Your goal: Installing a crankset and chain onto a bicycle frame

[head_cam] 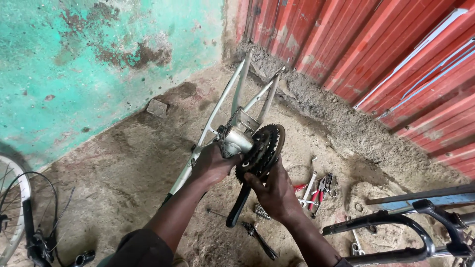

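Note:
A silver bicycle frame stands upside down on the dirt floor, its rear stays pointing at the wall corner. My left hand grips the frame at the bottom bracket shell. My right hand holds the black toothed chainrings from below, with the black crank arm hanging down beside it. Both hands are dark with grease.
Wrenches and red-handled pliers lie on the ground at right. A black bicycle frame with fork lies at lower right. A wheel and handlebar sit at lower left. A turquoise wall and a red corrugated wall meet behind.

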